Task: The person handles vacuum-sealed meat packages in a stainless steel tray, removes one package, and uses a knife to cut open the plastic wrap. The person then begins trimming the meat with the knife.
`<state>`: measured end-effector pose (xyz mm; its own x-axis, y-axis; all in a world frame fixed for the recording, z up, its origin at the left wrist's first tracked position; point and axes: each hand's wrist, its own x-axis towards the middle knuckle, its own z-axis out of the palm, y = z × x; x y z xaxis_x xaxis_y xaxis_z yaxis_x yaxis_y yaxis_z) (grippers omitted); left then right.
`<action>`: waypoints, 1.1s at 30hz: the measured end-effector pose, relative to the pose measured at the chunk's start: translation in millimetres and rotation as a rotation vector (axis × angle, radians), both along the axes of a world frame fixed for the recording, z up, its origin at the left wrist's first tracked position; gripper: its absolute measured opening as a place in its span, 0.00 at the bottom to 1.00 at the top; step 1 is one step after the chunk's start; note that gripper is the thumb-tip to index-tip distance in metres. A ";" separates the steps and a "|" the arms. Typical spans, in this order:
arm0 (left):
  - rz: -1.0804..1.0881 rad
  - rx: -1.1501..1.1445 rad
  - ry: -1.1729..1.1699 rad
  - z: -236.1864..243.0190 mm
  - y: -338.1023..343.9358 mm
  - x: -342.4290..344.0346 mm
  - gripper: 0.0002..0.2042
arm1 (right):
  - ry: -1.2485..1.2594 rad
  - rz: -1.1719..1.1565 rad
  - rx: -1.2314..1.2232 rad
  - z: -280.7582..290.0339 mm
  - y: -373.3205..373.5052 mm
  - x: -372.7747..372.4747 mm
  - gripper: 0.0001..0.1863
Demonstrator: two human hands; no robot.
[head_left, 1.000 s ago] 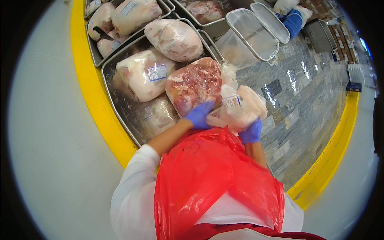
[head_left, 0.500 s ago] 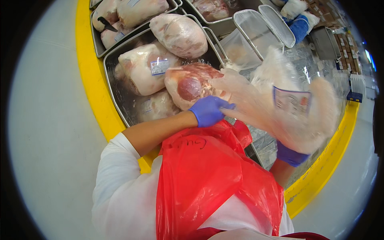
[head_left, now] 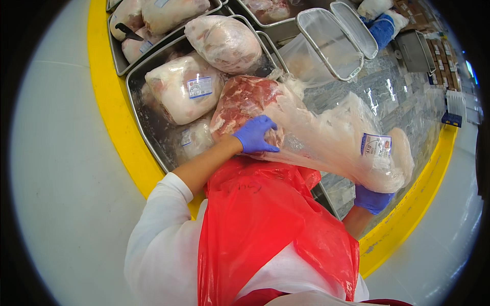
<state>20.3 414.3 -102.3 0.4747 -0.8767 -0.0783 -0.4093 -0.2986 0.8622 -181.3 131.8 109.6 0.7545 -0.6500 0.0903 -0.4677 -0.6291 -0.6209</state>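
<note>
A large piece of red, marbled raw meat [head_left: 237, 102] lies at the near right of a steel tub [head_left: 138, 112], with a clear plastic bag [head_left: 326, 137] stretched rightward from it. My blue-gloved left hand [head_left: 255, 135] grips the meat's near side with curled fingers, where the bag meets it. My blue-gloved right hand [head_left: 373, 199] holds the bag's gathered right end from underneath, partly hidden by it; a white label [head_left: 376, 145] shows on the plastic. Behind the meat sit pale wrapped pieces [head_left: 178, 89], one [head_left: 222, 43] uppermost at the back.
More tubs of meat stand behind, one with a black-handled knife [head_left: 127, 30]. Metal-framed plastic liners [head_left: 326, 46], a grey bin [head_left: 413, 51] and stacked boxes [head_left: 441, 61] are at back right. A yellow curb [head_left: 104, 102] borders the grey-tiled area [head_left: 388, 81].
The bag has been pulled far to the right by my right hand, baring and stretching away from the meat. My left hand has stayed near the meat, shifting slightly, and the meat has turned a little.
</note>
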 end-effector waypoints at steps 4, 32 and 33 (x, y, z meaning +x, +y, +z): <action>-0.048 0.073 -0.538 -10.3 -2.7 -4.6 0.38 | -0.211 -0.090 0.400 -31.9 -36.6 -34.4 0.37; 0.049 -0.019 0.076 61.5 52.7 -57.0 0.18 | -0.007 0.136 -0.175 16.2 -23.1 23.1 0.39; -0.030 0.038 0.163 64.4 59.0 -57.2 0.18 | -0.012 0.131 -0.111 16.1 -20.9 27.4 0.39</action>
<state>-36.9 473.3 -37.9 0.4269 -0.8852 -0.1851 -0.2744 -0.3218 0.9062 -153.9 111.0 125.7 0.8306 -0.5315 0.1660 -0.3698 -0.7494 -0.5492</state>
